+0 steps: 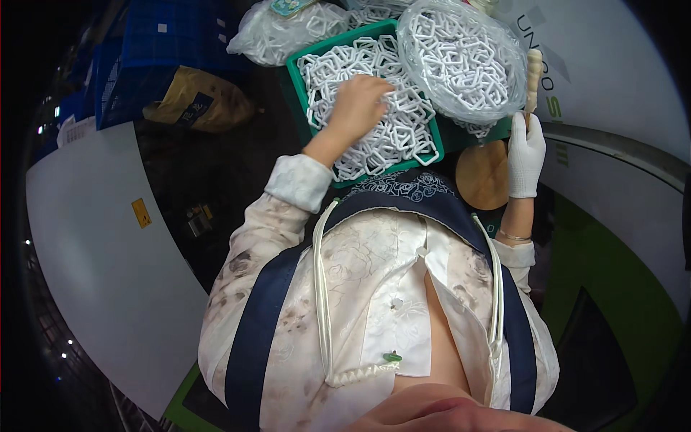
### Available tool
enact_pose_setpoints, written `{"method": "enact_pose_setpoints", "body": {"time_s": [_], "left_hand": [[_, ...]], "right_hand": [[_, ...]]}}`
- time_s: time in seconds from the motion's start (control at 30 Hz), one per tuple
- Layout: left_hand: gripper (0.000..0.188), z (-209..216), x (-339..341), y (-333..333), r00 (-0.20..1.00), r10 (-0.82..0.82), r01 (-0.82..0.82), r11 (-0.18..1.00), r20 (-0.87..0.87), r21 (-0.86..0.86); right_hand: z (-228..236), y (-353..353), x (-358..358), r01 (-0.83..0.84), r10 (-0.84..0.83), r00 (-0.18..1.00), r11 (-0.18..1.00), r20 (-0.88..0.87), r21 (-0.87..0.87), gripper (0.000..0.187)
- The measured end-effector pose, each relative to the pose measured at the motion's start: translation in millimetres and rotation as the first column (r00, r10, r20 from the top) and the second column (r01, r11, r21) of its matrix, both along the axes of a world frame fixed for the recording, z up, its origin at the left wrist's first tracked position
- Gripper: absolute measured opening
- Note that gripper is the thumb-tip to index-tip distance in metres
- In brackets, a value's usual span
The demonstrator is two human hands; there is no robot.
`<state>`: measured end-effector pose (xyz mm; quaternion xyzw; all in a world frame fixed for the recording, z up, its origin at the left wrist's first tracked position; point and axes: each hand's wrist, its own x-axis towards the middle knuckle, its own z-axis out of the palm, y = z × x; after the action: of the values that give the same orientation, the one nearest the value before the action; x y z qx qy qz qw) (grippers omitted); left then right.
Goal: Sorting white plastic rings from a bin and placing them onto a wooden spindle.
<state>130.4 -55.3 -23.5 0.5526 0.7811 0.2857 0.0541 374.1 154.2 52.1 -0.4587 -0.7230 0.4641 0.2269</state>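
My bare left hand (360,104) reaches over a green tray (296,79) filled with white angular plastic rings (392,147). Its fingers are curled together on top of the heap, and what they hold, if anything, is hidden beneath them. Off to the right, my right hand (526,155) wears a white knit glove. It is closed round the thin stick of a knobbly cream-coloured thing (533,78), which points upward, away from me.
A clear plastic bag (468,61) of the same rings overlaps the tray's right corner. Another bag (295,32) lies behind the tray. A brown paper bag (205,101) and blue crates (162,43) are at left. A round wooden seat-like disc (481,175) is near my right forearm.
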Motion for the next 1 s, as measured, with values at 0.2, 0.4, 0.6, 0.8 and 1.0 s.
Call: {"method": "enact_pose_setpoints", "body": {"time_s": [0.2, 0.4, 0.6, 0.8, 1.0], "left_hand": [[0.041, -13, 48, 45, 0.997, 0.054, -0.055, 0.998, -0.064, -0.016], [0.023, -34, 18, 41, 0.996, 0.05, -0.053, 0.998, -0.077, -0.029], [0.024, -25, -21, 31, 0.93, 0.28, -0.261, 0.959, 0.237, -0.109], [0.033, -39, -14, 60, 0.967, 0.133, -0.143, 0.989, 0.219, 0.028], [0.032, -44, -14, 77, 0.999, 0.05, -0.054, 0.972, -0.022, -0.227]], "right_hand": [[13, -5, -18, -0.03, 0.032, 0.997, 0.999, -0.072, 0.037, 0.025], [9, -2, 2, 0.01, -0.01, 1.0, 1.0, -0.005, -0.006, 0.025], [3, 2, 6, -0.019, 0.019, 0.999, 1.0, -0.036, 0.013, 0.024], [-44, -47, 17, -0.402, 0.417, 0.908, 0.894, 0.039, -0.2, 0.023], [-68, -75, -13, -0.5, 0.52, 0.726, 0.848, 0.45, -0.175, 0.039]]}}
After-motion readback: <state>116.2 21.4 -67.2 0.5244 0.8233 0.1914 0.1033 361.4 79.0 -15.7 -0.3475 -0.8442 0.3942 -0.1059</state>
